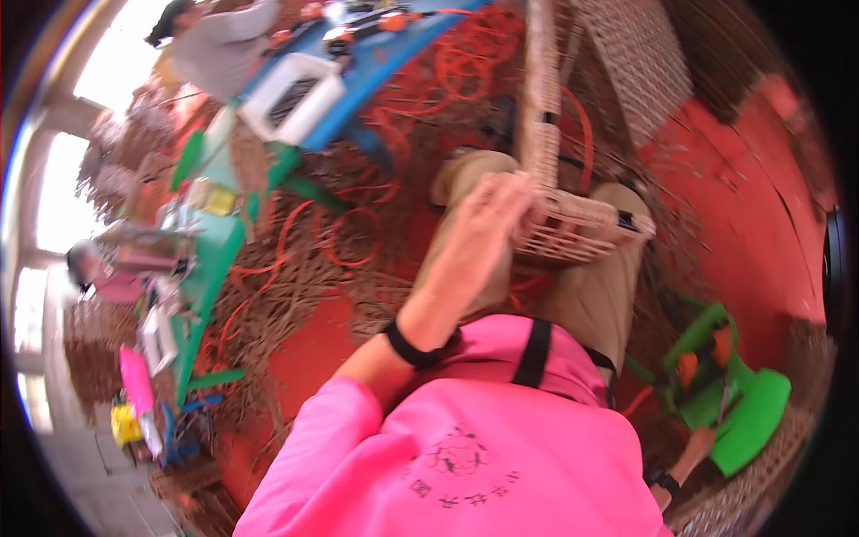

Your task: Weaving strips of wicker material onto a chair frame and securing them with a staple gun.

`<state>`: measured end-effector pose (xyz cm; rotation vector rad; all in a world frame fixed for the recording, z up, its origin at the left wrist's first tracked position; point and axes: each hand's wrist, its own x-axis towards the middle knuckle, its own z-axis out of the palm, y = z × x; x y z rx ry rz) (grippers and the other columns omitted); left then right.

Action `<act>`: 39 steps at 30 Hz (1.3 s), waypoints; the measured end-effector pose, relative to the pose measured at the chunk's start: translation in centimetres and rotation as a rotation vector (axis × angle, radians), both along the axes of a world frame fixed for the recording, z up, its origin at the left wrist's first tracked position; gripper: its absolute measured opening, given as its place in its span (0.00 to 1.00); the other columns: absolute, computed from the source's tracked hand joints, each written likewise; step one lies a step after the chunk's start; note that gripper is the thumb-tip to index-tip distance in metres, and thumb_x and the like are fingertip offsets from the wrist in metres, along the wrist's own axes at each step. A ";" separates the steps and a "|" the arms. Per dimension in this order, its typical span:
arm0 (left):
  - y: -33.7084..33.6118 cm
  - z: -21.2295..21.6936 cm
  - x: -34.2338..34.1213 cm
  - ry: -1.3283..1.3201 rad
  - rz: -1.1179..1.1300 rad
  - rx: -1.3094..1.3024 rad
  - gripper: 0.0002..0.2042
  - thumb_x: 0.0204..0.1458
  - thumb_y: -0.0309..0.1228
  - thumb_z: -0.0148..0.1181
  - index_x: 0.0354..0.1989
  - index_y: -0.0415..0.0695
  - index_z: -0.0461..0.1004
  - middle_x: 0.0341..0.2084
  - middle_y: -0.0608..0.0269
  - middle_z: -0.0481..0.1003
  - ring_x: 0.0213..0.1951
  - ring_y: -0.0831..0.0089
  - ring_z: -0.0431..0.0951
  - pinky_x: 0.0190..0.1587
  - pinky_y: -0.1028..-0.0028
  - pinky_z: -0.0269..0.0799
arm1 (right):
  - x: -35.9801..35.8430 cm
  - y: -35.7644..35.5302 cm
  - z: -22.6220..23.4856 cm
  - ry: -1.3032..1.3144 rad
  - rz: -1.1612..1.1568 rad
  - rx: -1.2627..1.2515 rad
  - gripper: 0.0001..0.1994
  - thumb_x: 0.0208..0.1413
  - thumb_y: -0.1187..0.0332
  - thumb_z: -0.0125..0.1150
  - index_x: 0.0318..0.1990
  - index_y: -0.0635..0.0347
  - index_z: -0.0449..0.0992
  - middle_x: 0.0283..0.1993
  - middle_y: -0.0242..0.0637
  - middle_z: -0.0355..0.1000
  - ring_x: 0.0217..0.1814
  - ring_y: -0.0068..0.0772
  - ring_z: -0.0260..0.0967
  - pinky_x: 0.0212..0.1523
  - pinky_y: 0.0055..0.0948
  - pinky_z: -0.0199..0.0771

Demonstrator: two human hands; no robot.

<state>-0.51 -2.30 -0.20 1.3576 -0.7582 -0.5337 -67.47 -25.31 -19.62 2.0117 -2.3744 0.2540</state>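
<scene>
A woven wicker frame (582,228), with a long wrapped post (540,107) rising away from me, rests across my thighs. My left hand (488,210) lies along its left corner where the post meets the woven band; the fingers look stretched out against it, somewhat blurred. At the lower right, my right hand (701,444) is over a green plastic chair (759,421), its fingers closed at the end of a slim grey tool (724,403) whose kind is too blurred to tell. Tools with orange parts (702,358) lie on the chair beside it.
Ahead left stands a blue table (376,72) with power tools and a white bin (291,97). A green table (210,268) is farther left, with other people beyond it. Orange hoses (465,67) and wicker scraps cover the red floor (318,345). A woven panel (640,67) stands ahead right.
</scene>
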 end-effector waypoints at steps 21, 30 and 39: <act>-0.2 0.0 -0.5 0.056 0.037 -0.003 0.19 0.58 0.40 0.71 0.45 0.34 0.79 0.38 0.63 0.70 0.37 0.76 0.71 0.42 0.75 0.69 | 44.8 13.7 29.1 -0.805 0.960 0.469 0.22 0.60 0.68 0.71 0.60 0.65 0.77 0.47 0.37 0.79 0.48 0.28 0.77 0.51 0.28 0.75; -0.3 -0.1 -0.3 0.074 0.010 -0.010 0.20 0.55 0.41 0.73 0.43 0.35 0.79 0.36 0.64 0.69 0.36 0.76 0.70 0.39 0.75 0.68 | 46.0 15.1 30.8 -0.406 1.046 0.257 0.18 0.64 0.66 0.65 0.57 0.64 0.78 0.37 0.43 0.78 0.35 0.32 0.76 0.40 0.30 0.75; -0.7 -0.6 -0.2 0.010 0.052 -0.044 0.19 0.54 0.41 0.74 0.40 0.35 0.80 0.33 0.63 0.70 0.34 0.75 0.70 0.38 0.75 0.68 | 47.2 16.6 31.7 -0.409 0.985 0.275 0.18 0.61 0.69 0.66 0.55 0.69 0.77 0.38 0.52 0.79 0.37 0.53 0.80 0.37 0.41 0.77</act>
